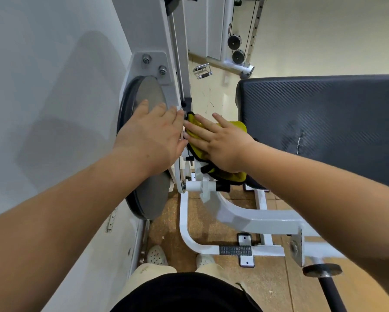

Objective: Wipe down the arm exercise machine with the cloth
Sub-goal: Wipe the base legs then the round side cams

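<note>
The arm exercise machine has a white frame [252, 219], a grey round cam disc [150, 199] on its left side and a black textured arm pad [324, 113] at the right. A yellow cloth [195, 123] with dark edging lies on the machine's pivot between disc and pad. My right hand [218, 143] presses flat on the cloth with straight fingers. My left hand [153, 136] rests flat against the disc and the white bracket, fingers extended, just left of the cloth.
A white panel [54, 97] fills the left side. Behind stands a cable machine with black pulleys [236, 48], and a metal handle [202, 70] lies on the floor. A black-capped bar [322, 271] sticks out at the lower right. My feet [157, 255] stand on brown flooring.
</note>
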